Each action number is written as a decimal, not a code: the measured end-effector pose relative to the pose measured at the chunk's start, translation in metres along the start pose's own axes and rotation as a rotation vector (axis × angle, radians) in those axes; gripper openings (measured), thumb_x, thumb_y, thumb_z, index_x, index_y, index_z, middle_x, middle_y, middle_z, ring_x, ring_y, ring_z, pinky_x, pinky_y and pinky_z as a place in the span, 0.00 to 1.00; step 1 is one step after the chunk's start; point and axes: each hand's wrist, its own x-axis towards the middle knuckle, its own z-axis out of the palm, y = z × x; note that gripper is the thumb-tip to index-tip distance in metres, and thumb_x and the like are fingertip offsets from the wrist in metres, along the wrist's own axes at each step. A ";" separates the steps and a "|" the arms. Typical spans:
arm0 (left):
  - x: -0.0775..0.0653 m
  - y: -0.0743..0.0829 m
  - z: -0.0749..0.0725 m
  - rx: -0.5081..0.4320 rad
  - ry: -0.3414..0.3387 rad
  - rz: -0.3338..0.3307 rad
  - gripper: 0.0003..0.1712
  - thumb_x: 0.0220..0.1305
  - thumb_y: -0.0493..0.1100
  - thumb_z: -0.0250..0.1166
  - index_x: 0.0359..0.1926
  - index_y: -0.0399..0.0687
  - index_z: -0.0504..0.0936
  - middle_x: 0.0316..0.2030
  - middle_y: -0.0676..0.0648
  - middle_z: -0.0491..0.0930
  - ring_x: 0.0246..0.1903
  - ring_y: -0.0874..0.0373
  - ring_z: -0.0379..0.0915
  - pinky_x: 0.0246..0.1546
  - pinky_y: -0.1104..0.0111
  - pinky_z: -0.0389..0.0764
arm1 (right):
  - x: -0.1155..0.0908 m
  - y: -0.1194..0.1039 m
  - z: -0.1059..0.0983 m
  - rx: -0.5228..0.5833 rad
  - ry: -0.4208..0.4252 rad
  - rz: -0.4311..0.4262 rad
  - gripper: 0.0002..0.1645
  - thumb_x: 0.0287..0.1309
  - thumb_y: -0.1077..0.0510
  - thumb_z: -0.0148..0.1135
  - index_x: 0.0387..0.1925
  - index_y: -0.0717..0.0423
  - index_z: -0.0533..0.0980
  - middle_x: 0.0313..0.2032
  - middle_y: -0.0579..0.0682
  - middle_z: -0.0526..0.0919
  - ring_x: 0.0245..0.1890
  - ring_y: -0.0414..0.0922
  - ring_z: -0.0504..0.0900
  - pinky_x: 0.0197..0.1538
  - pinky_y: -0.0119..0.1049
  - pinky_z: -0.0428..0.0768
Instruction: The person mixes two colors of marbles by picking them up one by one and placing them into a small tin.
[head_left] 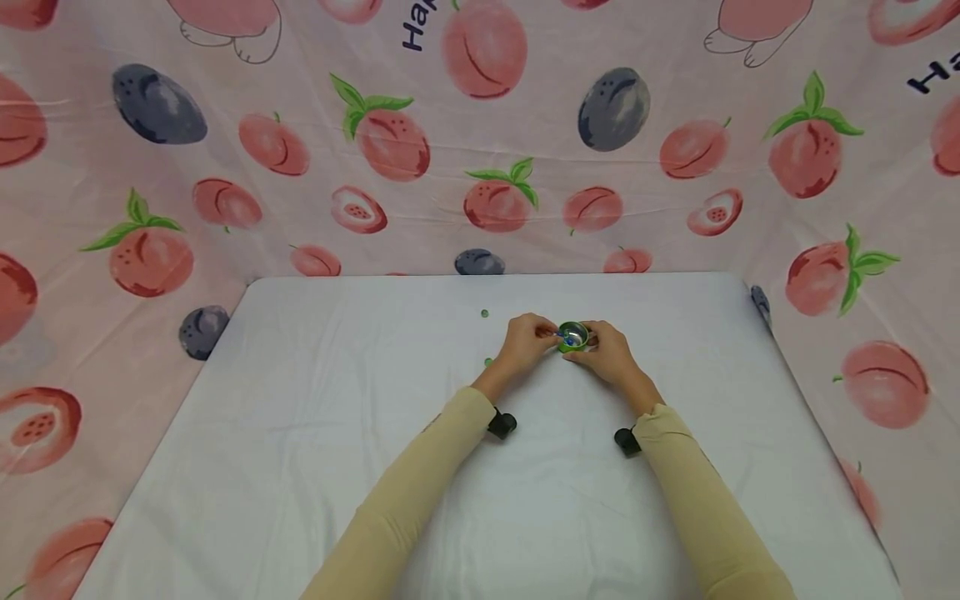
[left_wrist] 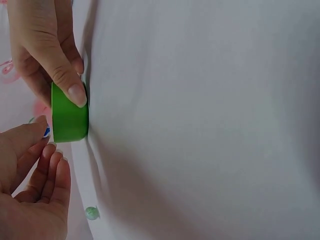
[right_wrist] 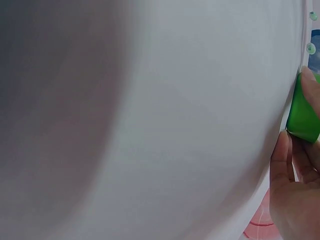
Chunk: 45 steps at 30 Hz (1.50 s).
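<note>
A small green cup [head_left: 573, 326] with a shiny inside stands on the white table, blue showing in it. Around its side, my right hand [head_left: 609, 354] grips it with thumb and fingers; the green wall [right_wrist: 302, 112] shows between them in the right wrist view. My left hand [head_left: 527, 342] is at the cup's left rim, pinching a small blue-and-white piece [left_wrist: 47, 132] that looks like a marble, mostly hidden by the fingertips. Left of the hands lies a green marble [head_left: 484, 313]. Another green marble [head_left: 488, 362] sits nearer, beside the left wrist.
The white-covered table [head_left: 375, 350] spreads around both hands. Behind it and along the sides hangs a pink fruit-print cloth [head_left: 420, 225]. A black wrist camera [head_left: 502, 425] is worn on the left arm, and another black camera [head_left: 627, 442] on the right.
</note>
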 end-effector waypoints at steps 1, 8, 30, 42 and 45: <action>0.000 0.001 0.001 0.000 -0.001 0.001 0.10 0.68 0.35 0.72 0.46 0.32 0.89 0.41 0.39 0.87 0.40 0.51 0.82 0.40 0.72 0.80 | 0.000 0.000 0.000 -0.001 0.000 -0.003 0.38 0.61 0.59 0.77 0.67 0.72 0.73 0.57 0.68 0.79 0.54 0.60 0.78 0.57 0.52 0.79; 0.001 0.003 0.004 -0.008 -0.024 -0.022 0.10 0.69 0.36 0.72 0.46 0.33 0.89 0.43 0.39 0.87 0.41 0.52 0.82 0.40 0.73 0.79 | 0.002 0.002 0.002 -0.001 0.004 -0.017 0.38 0.60 0.59 0.78 0.66 0.72 0.73 0.56 0.69 0.79 0.54 0.61 0.78 0.58 0.53 0.79; -0.002 -0.004 0.001 -0.010 0.016 0.028 0.10 0.67 0.37 0.75 0.45 0.33 0.90 0.39 0.39 0.88 0.38 0.52 0.83 0.39 0.73 0.81 | 0.000 -0.001 0.001 -0.001 -0.002 0.008 0.40 0.61 0.59 0.77 0.68 0.73 0.71 0.57 0.69 0.78 0.56 0.61 0.77 0.60 0.54 0.78; -0.014 -0.010 -0.016 -0.007 0.035 0.028 0.10 0.65 0.36 0.75 0.44 0.32 0.90 0.37 0.39 0.88 0.38 0.50 0.84 0.40 0.70 0.83 | 0.000 -0.001 0.003 0.015 -0.002 0.004 0.40 0.61 0.59 0.78 0.68 0.73 0.72 0.59 0.70 0.78 0.57 0.63 0.78 0.61 0.55 0.79; -0.017 -0.013 -0.020 -0.012 0.026 0.010 0.11 0.66 0.36 0.75 0.45 0.31 0.90 0.38 0.39 0.88 0.38 0.51 0.83 0.40 0.70 0.82 | 0.001 0.000 0.003 0.008 0.000 0.006 0.40 0.60 0.59 0.78 0.68 0.73 0.71 0.58 0.70 0.78 0.57 0.63 0.78 0.61 0.55 0.79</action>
